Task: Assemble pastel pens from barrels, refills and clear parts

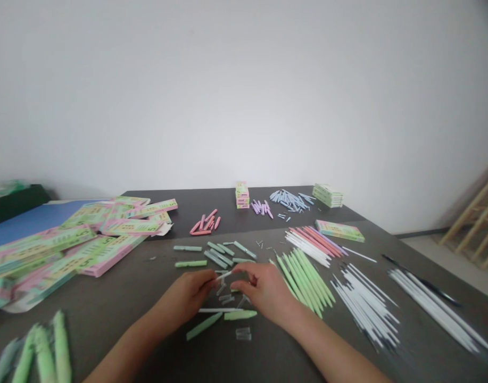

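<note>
Between my two hands is a thin white stick [223, 275]. My left hand [193, 291] pinches its left end. At its right end my right hand [262, 287] is curled, with thumb and forefinger around the tip; a bit of something green shows under the thumb, too small to make out. Below my hands lie a light green pen barrel [240, 315], a darker green barrel [204, 326], another white stick [212, 310] and small clear pieces [244, 333]. Grey-green barrels [220, 258] lie just beyond my hands.
Flat cartons [108, 229] cover the left side. Green pens [307, 279] and white refills [367, 303] lie on the right. Pink pieces [206, 222], purple pieces [262, 208], blue pieces [291, 200] and stacked boxes [242, 195] stand farther back.
</note>
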`<state>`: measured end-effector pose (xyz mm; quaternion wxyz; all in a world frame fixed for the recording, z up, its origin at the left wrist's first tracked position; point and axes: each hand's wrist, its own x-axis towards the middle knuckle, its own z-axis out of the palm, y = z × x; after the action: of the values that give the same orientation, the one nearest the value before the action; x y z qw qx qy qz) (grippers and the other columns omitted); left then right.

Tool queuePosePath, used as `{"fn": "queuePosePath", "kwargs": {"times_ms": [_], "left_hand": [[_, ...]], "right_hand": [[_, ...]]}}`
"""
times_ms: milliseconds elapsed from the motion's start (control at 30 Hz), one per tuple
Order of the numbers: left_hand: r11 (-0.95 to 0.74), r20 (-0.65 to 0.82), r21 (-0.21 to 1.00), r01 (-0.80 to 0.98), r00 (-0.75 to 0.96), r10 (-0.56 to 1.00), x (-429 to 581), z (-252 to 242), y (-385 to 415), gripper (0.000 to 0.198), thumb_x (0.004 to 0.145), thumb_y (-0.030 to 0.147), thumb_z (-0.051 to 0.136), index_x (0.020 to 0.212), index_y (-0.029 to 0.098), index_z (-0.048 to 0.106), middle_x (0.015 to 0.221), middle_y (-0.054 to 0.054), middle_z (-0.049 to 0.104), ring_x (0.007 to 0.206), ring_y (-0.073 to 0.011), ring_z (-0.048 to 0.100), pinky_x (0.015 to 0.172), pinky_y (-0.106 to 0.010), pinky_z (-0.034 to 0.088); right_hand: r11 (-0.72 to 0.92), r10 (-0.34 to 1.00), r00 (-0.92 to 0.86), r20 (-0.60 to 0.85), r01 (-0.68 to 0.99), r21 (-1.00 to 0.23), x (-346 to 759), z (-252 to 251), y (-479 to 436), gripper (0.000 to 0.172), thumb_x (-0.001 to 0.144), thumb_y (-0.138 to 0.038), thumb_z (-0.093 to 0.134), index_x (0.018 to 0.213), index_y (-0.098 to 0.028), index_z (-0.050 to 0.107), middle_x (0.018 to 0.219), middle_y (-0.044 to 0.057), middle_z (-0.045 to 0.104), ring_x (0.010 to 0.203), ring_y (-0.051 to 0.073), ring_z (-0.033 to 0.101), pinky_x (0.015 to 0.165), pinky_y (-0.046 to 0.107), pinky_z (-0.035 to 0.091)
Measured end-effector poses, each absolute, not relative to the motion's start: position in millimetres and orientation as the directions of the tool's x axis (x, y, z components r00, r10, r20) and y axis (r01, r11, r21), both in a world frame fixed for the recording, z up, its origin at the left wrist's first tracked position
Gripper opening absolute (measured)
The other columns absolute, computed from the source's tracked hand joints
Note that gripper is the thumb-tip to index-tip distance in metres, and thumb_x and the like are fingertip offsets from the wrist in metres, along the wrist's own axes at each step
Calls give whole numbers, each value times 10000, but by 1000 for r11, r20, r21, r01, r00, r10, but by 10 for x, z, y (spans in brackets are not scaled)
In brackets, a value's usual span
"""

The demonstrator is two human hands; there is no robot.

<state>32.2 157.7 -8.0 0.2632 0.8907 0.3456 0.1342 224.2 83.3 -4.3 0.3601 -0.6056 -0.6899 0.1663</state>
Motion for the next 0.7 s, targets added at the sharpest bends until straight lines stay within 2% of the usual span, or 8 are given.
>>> {"fn": "queuePosePath", "kwargs": {"times_ms": [100, 200, 300, 533, 600, 700], "left_hand": [[-616, 60, 589, 523, 732, 678, 313, -92, 1591, 336, 880, 389, 351, 672, 173, 502, 614, 19, 510, 597, -134, 480, 556, -223, 329], [-611, 46, 601, 515, 740, 671, 304, -89, 1586, 327, 878, 379, 363, 679, 173, 520, 613, 16, 519, 591, -136, 485, 547, -220, 329], [-612, 27, 576, 542, 736, 677, 301, -86, 1577, 304, 871, 353, 384, 680, 178, 543, 603, 15, 523, 577, -136, 485, 525, -212, 317], [-651, -30, 520, 553, 773, 633, 300, -56, 1540, 256, 849, 330, 420, 758, 210, 627, 677, 6, 618, 631, -147, 545, 556, -205, 343], [-620, -65, 534, 575, 759, 648, 252, -30, 1578, 199, 808, 326, 473, 859, 220, 633, 721, 8, 641, 649, -156, 563, 565, -210, 365], [-554, -119, 534, 639, 705, 699, 113, 5, 1711, 252, 745, 318, 518, 933, 196, 634, 814, -20, 676, 731, -190, 596, 640, -245, 422]], "right_hand": [[173, 955, 22, 295, 768, -617, 2252, -35, 833, 229, 788, -303, 593, 997, -231, 655, 565, -37, 586, 522, 119, 495, 511, 204, 304], [216, 957, -67, 283, 815, -537, 2285, -19, 844, 216, 849, -283, 512, 985, -238, 674, 751, 20, 680, 703, 152, 593, 621, 212, 369], [249, 956, -143, 256, 858, -450, 2312, 7, 840, 242, 885, -290, 461, 949, -228, 686, 848, 41, 698, 819, 161, 615, 697, 218, 383], [265, 963, -252, 96, 949, -171, 2219, 131, 694, 264, 871, -281, 447, 791, -197, 685, 774, 63, 701, 728, 190, 637, 627, 250, 382], [245, 969, -238, 70, 961, -131, 2236, 178, 663, 255, 850, -256, 457, 788, -187, 694, 784, 86, 705, 715, 200, 640, 615, 258, 380], [162, 986, -155, 60, 976, -145, 2361, 281, 638, 239, 814, -243, 488, 755, -190, 713, 757, 94, 709, 708, 211, 645, 590, 260, 367]]}}
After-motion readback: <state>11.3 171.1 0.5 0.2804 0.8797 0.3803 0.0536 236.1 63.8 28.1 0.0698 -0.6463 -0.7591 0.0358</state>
